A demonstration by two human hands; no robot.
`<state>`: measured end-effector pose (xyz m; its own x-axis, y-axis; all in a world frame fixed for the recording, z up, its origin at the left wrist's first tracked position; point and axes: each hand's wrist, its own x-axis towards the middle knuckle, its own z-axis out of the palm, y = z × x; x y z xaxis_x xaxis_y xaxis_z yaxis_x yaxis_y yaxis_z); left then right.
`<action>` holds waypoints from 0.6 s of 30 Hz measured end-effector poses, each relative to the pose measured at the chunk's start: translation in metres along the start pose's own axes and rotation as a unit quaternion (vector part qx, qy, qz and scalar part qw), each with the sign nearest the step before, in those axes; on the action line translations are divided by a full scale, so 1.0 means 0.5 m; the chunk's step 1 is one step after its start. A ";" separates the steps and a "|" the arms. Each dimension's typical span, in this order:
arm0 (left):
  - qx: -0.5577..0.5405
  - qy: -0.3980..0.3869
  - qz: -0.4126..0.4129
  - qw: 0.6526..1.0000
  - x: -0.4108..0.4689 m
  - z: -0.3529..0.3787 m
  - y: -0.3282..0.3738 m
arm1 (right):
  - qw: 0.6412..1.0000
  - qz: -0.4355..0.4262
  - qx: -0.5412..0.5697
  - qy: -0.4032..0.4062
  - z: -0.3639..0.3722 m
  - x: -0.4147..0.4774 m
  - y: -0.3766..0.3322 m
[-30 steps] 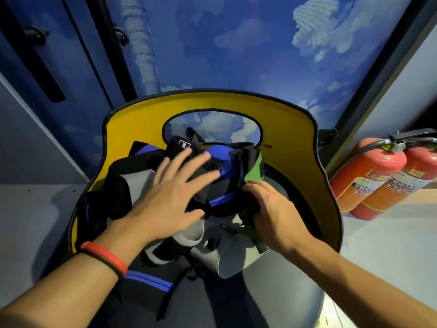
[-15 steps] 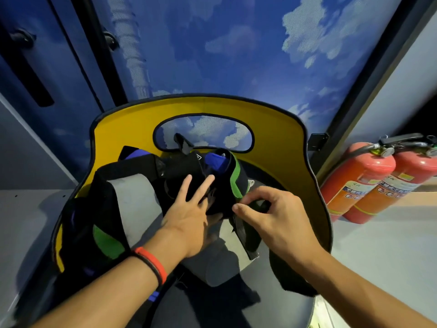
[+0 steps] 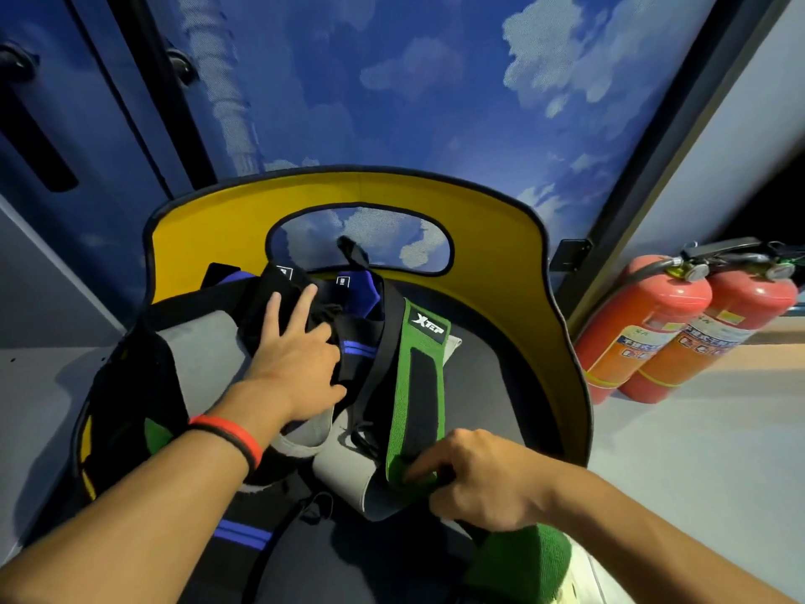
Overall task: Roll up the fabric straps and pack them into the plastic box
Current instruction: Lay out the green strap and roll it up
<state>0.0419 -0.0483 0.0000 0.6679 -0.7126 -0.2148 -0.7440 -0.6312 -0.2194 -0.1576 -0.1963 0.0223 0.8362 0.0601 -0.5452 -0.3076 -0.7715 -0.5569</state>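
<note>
1. My left hand (image 3: pixel 300 364) lies flat with fingers spread, pressing on the black straps (image 3: pixel 261 294).
2. My right hand (image 3: pixel 475 477) pinches the near end of the green strap (image 3: pixel 418 377), which runs away from me to its white-lettered label.
3. The straps lie heaped on the chair (image 3: pixel 501 377) seat, against its yellow back.
4. Two red extinguishers (image 3: pixel 653 324) stand on the floor, right of the chair.
</note>
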 end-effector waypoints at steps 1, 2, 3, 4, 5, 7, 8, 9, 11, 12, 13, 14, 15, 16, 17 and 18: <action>-0.053 0.044 0.008 0.998 -0.001 -0.006 -0.002 | 1.000 0.004 -0.013 -0.013 0.003 0.006 0.004; -0.116 0.108 0.010 0.987 -0.001 -0.010 -0.004 | 1.000 0.005 -0.017 -0.022 0.007 0.013 0.010; -0.171 0.183 0.011 0.968 -0.002 -0.012 -0.004 | 1.000 0.008 -0.015 -0.021 0.010 0.021 0.013; -0.212 0.238 0.014 0.948 -0.001 -0.015 0.000 | 1.000 0.013 -0.007 0.000 0.014 0.032 0.016; -0.245 0.252 0.023 0.936 -0.001 -0.019 0.007 | 0.999 0.026 0.010 0.038 0.013 0.043 0.018; -0.279 0.181 0.051 0.942 -0.007 -0.024 0.033 | 0.984 0.083 0.065 0.145 0.002 0.069 0.027; -0.268 0.134 0.056 0.953 -0.007 -0.022 0.049 | 0.970 0.105 0.094 0.196 -0.004 0.081 0.032; -0.241 0.101 0.059 0.963 -0.005 -0.018 0.064 | 0.955 0.122 0.122 0.242 -0.009 0.093 0.037; -0.199 0.086 0.056 0.975 0.000 -0.003 0.083 | 0.914 0.154 0.164 0.339 -0.016 0.117 0.054; -0.192 0.091 0.052 0.976 0.001 0.005 0.090 | 0.894 0.174 0.181 0.372 -0.019 0.126 0.060; -0.193 0.099 0.045 0.975 -0.001 0.010 0.098 | 0.881 0.196 0.197 0.383 -0.021 0.132 0.067; -0.203 0.108 0.036 0.973 -0.003 0.015 0.106 | 0.876 0.210 0.225 0.373 -0.023 0.140 0.075; -0.221 0.115 0.029 0.968 -0.005 0.017 0.114 | 0.867 0.222 0.273 0.352 -0.025 0.143 0.075; -0.245 0.119 0.021 0.962 -0.005 0.018 0.120 | 0.853 0.224 0.333 0.334 -0.028 0.146 0.075; -0.272 0.120 0.014 0.955 -0.004 0.019 0.122 | 0.835 0.223 0.385 0.324 -0.031 0.147 0.073; -0.299 0.118 0.009 0.947 -0.001 0.018 0.121 | 0.818 0.215 0.423 0.325 -0.033 0.148 0.075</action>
<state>-0.0032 -0.0835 -0.0220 0.6846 -0.7286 0.0198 -0.6803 -0.6290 0.3763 -0.0999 -0.2311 -0.0286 0.5479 -0.6630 -0.5102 -0.6120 0.0981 -0.7847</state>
